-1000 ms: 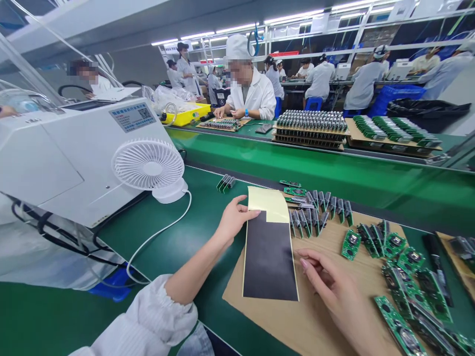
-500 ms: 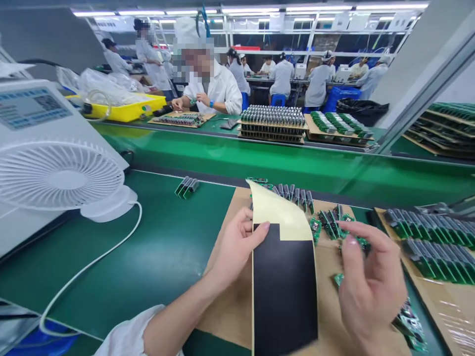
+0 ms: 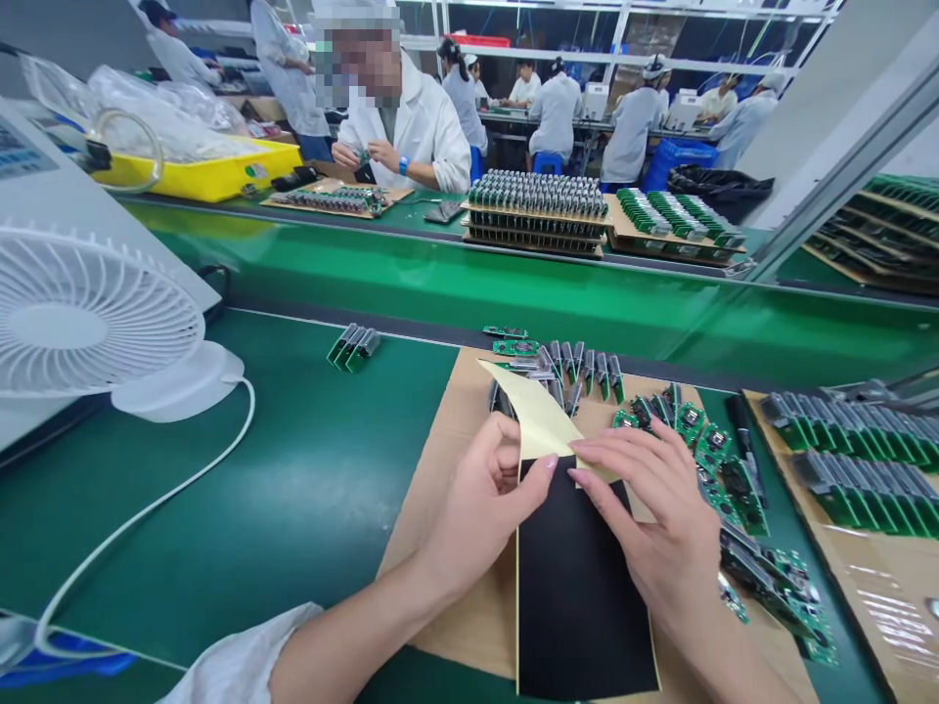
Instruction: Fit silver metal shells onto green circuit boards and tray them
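A black sheet (image 3: 583,587) on pale yellow backing paper (image 3: 539,411) is held over the cardboard (image 3: 432,469). My left hand (image 3: 480,499) pinches its upper left edge, thumb on the black part and fingers behind. At the upper right of the black part, my right hand (image 3: 656,508) has its thumb and fingertips closed on the sheet's edge, beside the exposed backing. The backing's top end curls up to the left. Small green circuit boards (image 3: 715,445) lie beyond and to the right of my hands.
A white fan (image 3: 95,313) with a cable stands at the left. Several boards (image 3: 353,347) stand near the table's back edge. Rows of boards (image 3: 843,420) fill a cardboard sheet at the right. Across the green divider (image 3: 411,279), a person in white (image 3: 422,117) handles a small part.
My right hand has moved left from over the boards and closed on the sheet. The backing's top has folded further over, and the view has shifted slightly.
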Available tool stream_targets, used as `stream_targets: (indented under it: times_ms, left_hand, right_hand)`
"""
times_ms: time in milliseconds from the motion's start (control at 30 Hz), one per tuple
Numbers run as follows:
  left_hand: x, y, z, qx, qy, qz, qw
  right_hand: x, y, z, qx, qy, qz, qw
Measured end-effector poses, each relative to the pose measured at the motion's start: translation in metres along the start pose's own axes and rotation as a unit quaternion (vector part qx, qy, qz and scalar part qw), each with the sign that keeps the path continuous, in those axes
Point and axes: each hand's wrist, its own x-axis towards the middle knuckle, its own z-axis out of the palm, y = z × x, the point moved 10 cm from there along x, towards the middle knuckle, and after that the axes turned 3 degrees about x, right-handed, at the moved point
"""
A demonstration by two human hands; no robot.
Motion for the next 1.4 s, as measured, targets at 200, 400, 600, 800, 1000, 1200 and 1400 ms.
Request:
stream_targets:
  times_ms: [200, 400, 600, 800, 1000, 1200, 1400]
  left_hand:
    - [-0.001, 0.003, -0.001, 0.085, -0.009, 0.030, 0.996]
    - [-0.001, 0.001, 0.002, 0.069, -0.026, 0.022, 0.997]
    - [-0.003, 0.005, 0.001, 0.131, -0.022, 0.047, 0.990]
    - [-0.003, 0.006, -0.004, 0.190, -0.011, 0.063, 0.980]
    - [-0.002, 0.006, -0.002, 0.191, -0.014, 0.063, 0.979]
    - [-0.001, 0.004, -0.001, 0.185, -0.022, 0.053, 0.981]
    - [-0.002, 0.006, 0.000, 0.186, -0.023, 0.053, 0.981]
  right_hand:
    - [0.002, 0.001, -0.001, 0.012, -0.005, 0.013, 1.000]
    - [-0.001, 0.003, -0.005, 0.036, 0.025, 0.027, 0.999]
    - [-0.002, 0.003, -0.002, 0.028, 0.014, 0.019, 0.999]
    - [-0.002, 0.005, -0.003, 0.040, 0.015, 0.021, 0.999]
    - [-0.003, 0.007, -0.006, 0.080, 0.040, 0.028, 0.996]
    - [-0.004, 0.010, -0.003, 0.048, 0.026, 0.038, 0.998]
    - [-0.002, 0.001, -0.007, 0.024, 0.039, -0.010, 0.999]
